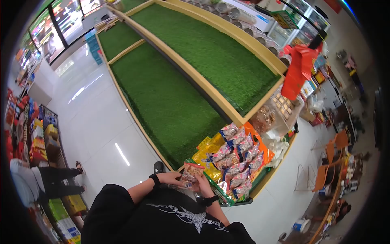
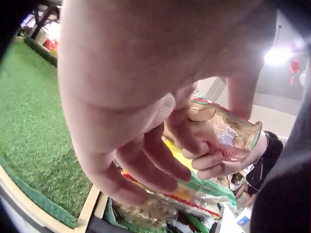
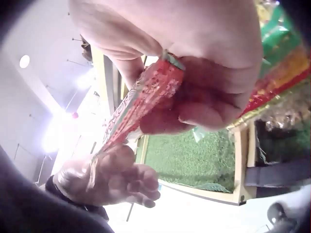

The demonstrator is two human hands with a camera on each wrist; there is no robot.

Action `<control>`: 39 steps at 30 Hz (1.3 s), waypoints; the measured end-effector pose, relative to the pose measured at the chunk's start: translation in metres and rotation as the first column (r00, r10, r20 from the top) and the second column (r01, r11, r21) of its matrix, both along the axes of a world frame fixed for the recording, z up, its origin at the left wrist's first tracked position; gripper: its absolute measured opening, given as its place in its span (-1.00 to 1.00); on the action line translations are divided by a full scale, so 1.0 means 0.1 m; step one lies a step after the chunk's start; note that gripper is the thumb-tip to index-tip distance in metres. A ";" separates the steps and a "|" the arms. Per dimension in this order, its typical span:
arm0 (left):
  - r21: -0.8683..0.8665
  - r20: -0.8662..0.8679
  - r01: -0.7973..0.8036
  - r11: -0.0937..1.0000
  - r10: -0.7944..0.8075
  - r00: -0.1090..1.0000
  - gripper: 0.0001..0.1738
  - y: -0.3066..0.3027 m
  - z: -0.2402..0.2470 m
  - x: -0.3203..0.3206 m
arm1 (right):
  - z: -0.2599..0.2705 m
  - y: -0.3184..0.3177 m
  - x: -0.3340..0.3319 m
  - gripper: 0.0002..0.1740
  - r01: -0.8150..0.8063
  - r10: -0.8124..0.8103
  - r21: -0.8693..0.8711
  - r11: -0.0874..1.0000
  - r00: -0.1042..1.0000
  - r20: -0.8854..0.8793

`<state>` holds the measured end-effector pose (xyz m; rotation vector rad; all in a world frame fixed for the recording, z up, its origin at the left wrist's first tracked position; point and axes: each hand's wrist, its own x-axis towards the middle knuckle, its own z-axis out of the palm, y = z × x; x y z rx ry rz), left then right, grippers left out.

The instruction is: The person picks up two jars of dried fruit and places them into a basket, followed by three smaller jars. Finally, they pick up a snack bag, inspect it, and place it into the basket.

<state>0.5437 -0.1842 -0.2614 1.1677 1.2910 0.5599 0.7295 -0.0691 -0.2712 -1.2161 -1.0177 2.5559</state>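
Note:
A small printed snack packet [image 1: 191, 173] is held between both hands over the near end of the green-lined shelf. The left hand [image 1: 172, 179] pinches one end of it; the right hand [image 1: 200, 184] grips the other. In the left wrist view the packet [image 2: 226, 131] shows a clear brownish face, with the left hand [image 2: 146, 97] curled at its near edge. The right wrist view shows the packet's red side [image 3: 146, 107] edge-on, under the curled fingers of the right hand [image 3: 194, 73]. Beside the hands lie rows of similar wrapped packets [image 1: 239, 162] on a large bag.
Yellow packs [image 1: 208, 152] lie left of the rows. Green turf [image 1: 162, 93] lines the wooden-framed shelf. A red bag [image 1: 300, 71] hangs at its right corner. Another person's legs [image 1: 61, 181] show at left; orange chairs [image 1: 335, 144] stand at right.

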 end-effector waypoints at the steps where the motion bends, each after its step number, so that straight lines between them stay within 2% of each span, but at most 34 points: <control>1: -0.003 -0.003 -0.022 1.000 0.022 1.000 -0.32 -0.03 0.12 -0.01 | 0.23 0.03 -0.10 -0.59 -0.009 0.012 0.053 0.999 0.999 -0.048; 3: -0.122 0.099 -0.351 0.929 0.363 0.927 -0.32 0.04 0.69 0.00 | 0.61 0.02 -0.26 -0.59 -0.033 0.043 0.106 0.994 0.995 -0.093; 4: -0.106 0.284 -0.417 0.903 0.429 0.857 -0.39 0.03 0.92 -0.03 | 0.76 0.02 -0.34 -0.59 -0.070 0.088 0.199 0.978 0.993 -0.083; 6: -0.076 0.330 -0.473 0.878 0.470 0.819 -0.44 -0.04 0.88 -0.07 | 0.98 0.01 -0.48 -0.57 -0.141 0.193 0.431 0.891 0.978 -0.081; 7: -0.054 0.374 -0.514 0.856 0.495 0.784 -0.49 -0.07 0.91 -0.12 | 1.10 -0.03 -0.54 -0.57 -0.152 0.209 0.440 0.885 0.974 -0.084; 9: -0.002 0.429 -0.564 0.826 0.510 0.745 -0.56 -0.19 1.08 -0.19 | 1.28 -0.13 -0.68 -0.52 -0.209 0.299 0.622 0.755 0.953 -0.043; 13: 0.068 0.448 -0.689 0.722 0.595 0.668 -0.57 -0.63 1.47 -0.42 | 1.58 -0.45 -0.98 -0.49 -0.265 0.425 0.646 0.716 0.899 -0.103; 14: 0.109 0.458 -0.719 0.687 0.607 0.649 -0.57 -0.78 1.52 -0.49 | 1.72 -0.60 -1.06 -0.63 -0.283 0.439 0.657 0.699 0.895 -0.082; 15: 0.114 0.451 -0.728 0.677 0.617 0.645 -0.57 -0.94 1.56 -0.57 | 1.75 -0.70 -1.14 -0.63 -0.287 0.452 0.658 0.696 0.887 -0.092; 17: 0.180 0.395 -0.730 0.660 0.631 0.668 -0.57 -1.26 1.61 -0.75 | 1.79 -0.88 -1.32 -0.69 -0.548 0.646 0.698 0.462 0.747 0.159; 18: 0.187 0.389 -0.740 0.646 0.644 0.659 -0.57 -1.42 1.62 -0.83 | 1.74 -1.03 -1.41 -0.68 -0.474 0.630 0.746 0.469 0.771 0.093; 21: 0.160 0.321 -0.786 0.596 0.722 0.613 -0.58 -1.94 1.63 -1.03 | 1.78 -1.40 -1.75 -0.64 -0.500 0.694 0.754 0.427 0.716 0.082; 22: 0.176 0.291 -0.785 0.593 0.731 0.617 -0.59 -2.12 1.62 -1.10 | 1.83 -1.50 -1.86 -0.63 -0.542 0.737 0.760 0.358 0.664 0.127; 27: 0.179 0.251 -0.842 0.509 0.804 0.540 -0.63 -2.91 1.84 -1.28 | 1.87 -2.15 -2.38 -0.63 -0.570 0.832 0.736 0.364 0.555 0.018; 30: 0.113 0.221 -0.897 0.428 0.869 0.442 -0.65 -3.31 1.82 -1.33 | 2.01 -2.43 -2.70 -0.66 -0.637 0.905 0.760 0.130 0.389 0.171; 31: 0.140 0.198 -0.918 0.372 0.898 0.394 -0.65 -3.42 1.71 -1.34 | 2.02 -2.53 -2.78 -0.66 -0.635 0.915 0.763 0.123 0.370 0.161; 33: 0.164 0.171 -0.938 0.306 0.927 0.333 -0.66 -3.62 1.62 -1.34 | 2.01 -2.70 -2.91 -0.67 -0.541 0.911 0.832 0.124 0.395 0.121; 34: 0.127 0.216 -0.961 0.245 0.939 0.268 -0.66 -3.69 1.59 -1.34 | 1.98 -2.76 -2.96 -0.67 -0.548 0.910 0.819 0.172 0.407 0.081; 35: 0.084 0.261 -0.979 0.186 0.944 0.201 -0.66 -3.75 1.57 -1.35 | 1.97 -2.80 -3.02 -0.67 -0.554 0.914 0.816 0.167 0.397 0.082; 39: 0.080 0.269 -0.987 0.137 0.951 0.153 -0.67 -3.86 1.51 -1.35 | 1.93 -2.86 -3.19 -0.66 -0.598 0.919 0.800 0.050 0.341 0.197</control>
